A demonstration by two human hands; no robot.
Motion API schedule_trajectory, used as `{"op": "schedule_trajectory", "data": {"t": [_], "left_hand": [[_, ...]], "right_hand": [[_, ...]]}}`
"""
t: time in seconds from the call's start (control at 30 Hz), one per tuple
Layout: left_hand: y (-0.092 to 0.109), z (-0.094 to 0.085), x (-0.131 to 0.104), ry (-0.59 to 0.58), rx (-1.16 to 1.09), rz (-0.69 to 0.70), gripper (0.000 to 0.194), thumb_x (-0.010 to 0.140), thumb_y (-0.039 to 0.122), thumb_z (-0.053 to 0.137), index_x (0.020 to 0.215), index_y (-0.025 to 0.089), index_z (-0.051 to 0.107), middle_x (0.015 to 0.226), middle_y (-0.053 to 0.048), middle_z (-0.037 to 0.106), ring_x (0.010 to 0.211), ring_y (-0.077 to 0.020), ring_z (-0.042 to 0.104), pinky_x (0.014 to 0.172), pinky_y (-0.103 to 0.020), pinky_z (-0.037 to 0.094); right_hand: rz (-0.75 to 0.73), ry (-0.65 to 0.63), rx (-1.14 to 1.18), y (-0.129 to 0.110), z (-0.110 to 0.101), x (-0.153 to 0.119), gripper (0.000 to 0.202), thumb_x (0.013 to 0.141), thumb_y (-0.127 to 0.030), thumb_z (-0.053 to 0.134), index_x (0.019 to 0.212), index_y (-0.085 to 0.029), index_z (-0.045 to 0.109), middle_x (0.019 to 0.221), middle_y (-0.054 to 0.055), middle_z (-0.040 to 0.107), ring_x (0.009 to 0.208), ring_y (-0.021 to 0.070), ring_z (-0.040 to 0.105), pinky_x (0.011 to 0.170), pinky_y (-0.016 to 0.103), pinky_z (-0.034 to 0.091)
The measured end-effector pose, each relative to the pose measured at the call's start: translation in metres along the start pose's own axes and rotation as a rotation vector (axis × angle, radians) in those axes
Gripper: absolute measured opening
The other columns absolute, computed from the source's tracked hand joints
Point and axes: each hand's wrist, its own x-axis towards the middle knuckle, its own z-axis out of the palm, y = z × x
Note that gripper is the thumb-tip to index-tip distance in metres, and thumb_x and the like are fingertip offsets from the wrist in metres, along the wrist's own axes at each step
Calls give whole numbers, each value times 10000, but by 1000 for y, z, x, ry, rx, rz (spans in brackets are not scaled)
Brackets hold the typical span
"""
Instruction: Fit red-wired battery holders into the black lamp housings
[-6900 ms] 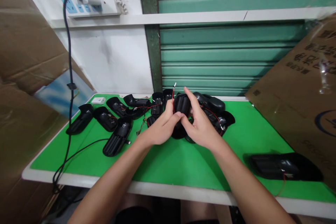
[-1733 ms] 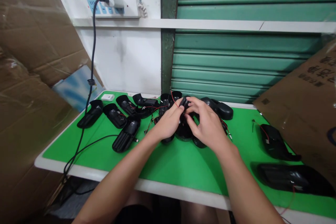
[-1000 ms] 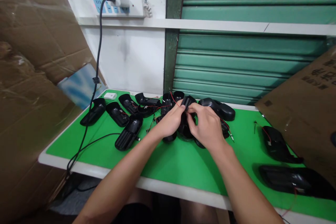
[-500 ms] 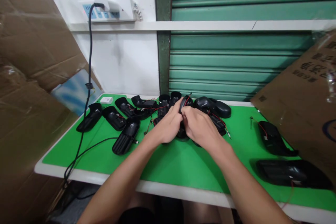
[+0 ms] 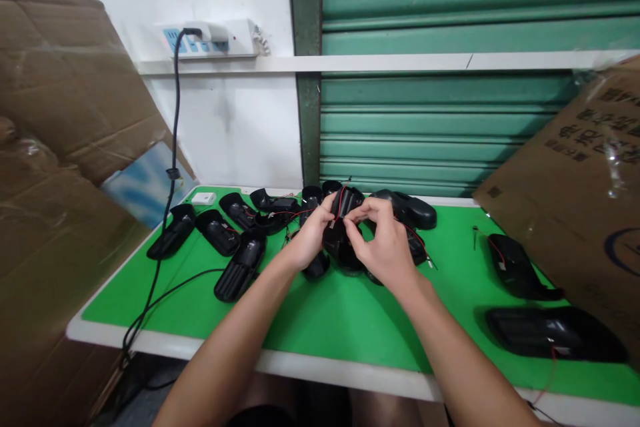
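A black plastic housing with a red wire is held over the middle of the green mat. My left hand is closed on its left side, the thumb near the wire. My right hand pinches at the wire on the housing's right side, thumb and forefinger close together; the exact bit between the fingertips is too small to make out. Behind and beside my hands lie more black housings, among them a rounded one and one with red and black wires.
Several black shells lie at the left, one ribbed. Two wired shells, a curved one and a long one, lie right. A black cable hangs from a power strip. Cardboard leans over the mat's right edge.
My hands were pressed together over the housing. Now my right hand has moved apart to the right with fingers pinching, and more of the housing and its red wire shows. The view has tilted up slightly.
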Motion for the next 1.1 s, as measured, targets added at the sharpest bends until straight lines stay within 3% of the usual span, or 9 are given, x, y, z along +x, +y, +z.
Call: {"op": "schedule_trajectory", "data": {"t": [0.17, 0.4, 0.5, 0.63, 0.73, 0.83, 1.0, 1.1], "left_hand": [[-6, -5, -1, -14, 298, 134, 732, 806, 266, 390, 1526, 152, 325, 1593, -61, 428, 1508, -258, 339, 1289, -428, 217], [-2, -3, -4, -56, 489, 220, 661, 867, 219, 365, 1522, 147, 314, 1643, -64, 339, 1508, -234, 320, 1288, -389, 209], [1, -3, -4, -65, 473, 203, 570, 971, 319, 354, 1518, 168, 316, 1639, -76, 345, 1510, -238, 334, 1285, -394, 235], [3, -2, -5, -33, 435, 261, 540, 1017, 396, 368, 1516, 193, 324, 1630, -84, 361, 1519, -246, 325, 1288, -414, 244], [1, -3, -6, -42, 463, 318, 542, 1023, 392, 383, 1524, 199, 310, 1649, -89, 322, 1529, -233, 299, 1300, -406, 210], [-1, -4, -7, -87, 456, 298, 566, 1016, 340, 394, 1551, 219, 255, 1657, -81, 302, 1537, -219, 283, 1300, -397, 205], [-1, -3, -8, -98, 547, 232, 603, 1006, 301, 360, 1573, 177, 195, 1655, -105, 293, 1531, -215, 289, 1305, -389, 187], [-1, -2, -8, -77, 624, 256, 604, 1009, 314, 342, 1573, 161, 189, 1650, -116, 300, 1523, -215, 303, 1302, -379, 196]], "right_hand": [[-154, -81, -218, 4, -5, 2, 161, 922, -144, 524, 1033, -201, 423, 853, 25, 651, 730, 131, 689, 610, 209, 500], [-159, -61, -157, 6, -7, 3, 183, 918, -141, 556, 1042, -204, 438, 851, 7, 656, 733, 107, 675, 629, 193, 500], [-90, -34, 1, 6, -13, 6, 320, 897, -165, 604, 1180, -217, 465, 929, 12, 660, 813, 98, 652, 747, 213, 538], [125, 70, 166, 8, -20, 11, 500, 864, -239, 634, 1335, -232, 469, 1306, 101, 576, 1052, 151, 604, 848, 288, 549], [312, -118, 420, 8, -21, 14, 644, 868, -264, 620, 1466, -264, 380, 1496, 112, 463, 1194, 169, 607, 861, 275, 576], [414, -262, 566, 7, -21, 16, 665, 878, -262, 605, 1497, -271, 362, 1494, 110, 488, 1174, 160, 649, 885, 264, 590], [427, -268, 550, 5, -19, 13, 704, 885, -244, 592, 1538, -243, 330, 1461, 130, 529, 1126, 151, 677, 853, 253, 609], [387, -256, 484, 7, -15, 9, 753, 902, -245, 572, 1587, -236, 260, 1516, 140, 474, 1253, 180, 624, 965, 322, 604]]}}
